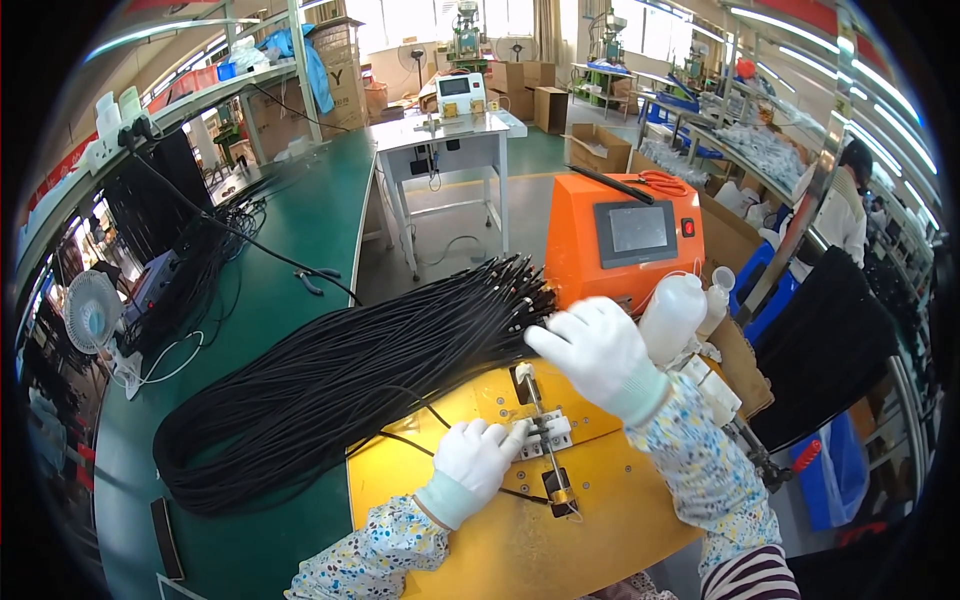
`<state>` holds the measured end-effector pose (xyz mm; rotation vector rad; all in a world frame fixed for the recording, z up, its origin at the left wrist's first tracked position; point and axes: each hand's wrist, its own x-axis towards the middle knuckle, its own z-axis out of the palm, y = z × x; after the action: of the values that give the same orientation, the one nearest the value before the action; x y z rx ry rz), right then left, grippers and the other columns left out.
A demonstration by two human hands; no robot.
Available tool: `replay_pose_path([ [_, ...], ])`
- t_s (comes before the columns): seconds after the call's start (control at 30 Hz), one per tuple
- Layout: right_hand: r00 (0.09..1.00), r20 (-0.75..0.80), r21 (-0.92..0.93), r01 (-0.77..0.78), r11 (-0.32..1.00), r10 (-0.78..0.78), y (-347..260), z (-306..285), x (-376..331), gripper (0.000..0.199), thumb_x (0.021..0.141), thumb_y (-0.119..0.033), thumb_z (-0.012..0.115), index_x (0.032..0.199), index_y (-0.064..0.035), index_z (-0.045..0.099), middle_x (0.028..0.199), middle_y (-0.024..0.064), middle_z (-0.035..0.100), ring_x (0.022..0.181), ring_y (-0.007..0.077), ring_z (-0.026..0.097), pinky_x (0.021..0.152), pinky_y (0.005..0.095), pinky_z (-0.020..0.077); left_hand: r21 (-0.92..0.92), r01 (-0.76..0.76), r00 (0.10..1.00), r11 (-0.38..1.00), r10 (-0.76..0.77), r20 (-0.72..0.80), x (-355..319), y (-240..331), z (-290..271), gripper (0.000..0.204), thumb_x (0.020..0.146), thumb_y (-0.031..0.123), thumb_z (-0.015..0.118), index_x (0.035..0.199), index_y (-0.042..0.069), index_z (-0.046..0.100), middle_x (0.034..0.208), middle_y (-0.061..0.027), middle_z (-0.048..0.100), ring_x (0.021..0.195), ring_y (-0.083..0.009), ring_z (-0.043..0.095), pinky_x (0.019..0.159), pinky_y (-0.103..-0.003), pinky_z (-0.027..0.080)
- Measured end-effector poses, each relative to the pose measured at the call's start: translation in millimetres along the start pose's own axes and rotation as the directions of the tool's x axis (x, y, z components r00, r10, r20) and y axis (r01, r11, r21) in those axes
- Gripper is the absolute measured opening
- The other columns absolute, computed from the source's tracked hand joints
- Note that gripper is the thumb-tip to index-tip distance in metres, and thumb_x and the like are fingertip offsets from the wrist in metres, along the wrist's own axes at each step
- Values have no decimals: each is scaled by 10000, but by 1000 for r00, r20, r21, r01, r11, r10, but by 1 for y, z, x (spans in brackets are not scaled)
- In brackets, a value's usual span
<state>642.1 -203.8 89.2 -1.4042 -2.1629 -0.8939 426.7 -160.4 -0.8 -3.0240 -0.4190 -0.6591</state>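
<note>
My left hand [468,467], in a white glove, rests at the small white clamping fixture [556,433] on the yellow work plate [600,515]. Its index finger reaches onto the fixture, and its other fingers are closed over a thin black cable [405,441] that runs beneath the hand. Metal rods cross the fixture. Raised above the plate's far edge is my gloved right hand [605,357], its fingers curled and slightly blurred; anything inside them is hidden. Just left of it lie the connector ends of a thick bundle of black cables [320,375], looped across the green table [300,200].
Behind my right hand stands an orange machine [625,245] with a screen. White plastic bottles [672,318] stand beside it. Blue-handled pliers [318,279] and a small fan [93,312] are on the table. Another person [845,215] is at far right.
</note>
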Motion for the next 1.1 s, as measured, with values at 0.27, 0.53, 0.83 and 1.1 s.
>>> replay_pose_path([
  [0.27,989,-16,11,-147,989,148,-7,-12,-63,300,707,-79,618,1001,-106,672,837,6,576,772,201,568,734,339,478,-54,90,992,994,-94,-79,5,-7,-2,303,776,125,670,1071,63,646,898,-29,616,837,-223,593,782,-350,482],
  [0.53,916,74,112,-402,909,395,-15,-10,-68,185,785,-58,634,970,-74,640,795,59,608,710,266,593,689,362,469,-242,78,992,967,-100,-80,9,-7,-28,249,779,102,670,1023,66,639,1001,-53,627,848,-256,604,783,-367,495],
  [0.83,862,58,375,-486,790,503,-20,-6,-69,138,853,-68,597,985,-49,633,762,109,612,691,285,610,659,372,481,-56,38,908,998,-11,420,-2,25,-44,82,799,128,625,863,83,602,894,-78,616,870,-258,621,694,-355,503],
  [1.1,699,456,600,-698,390,550,-26,-23,-68,148,907,-127,582,999,-23,633,852,147,652,779,328,640,682,371,507,-321,-87,556,943,313,770,-20,57,-63,166,791,132,590,937,61,622,799,-91,640,694,-280,646,568,-374,520],
])
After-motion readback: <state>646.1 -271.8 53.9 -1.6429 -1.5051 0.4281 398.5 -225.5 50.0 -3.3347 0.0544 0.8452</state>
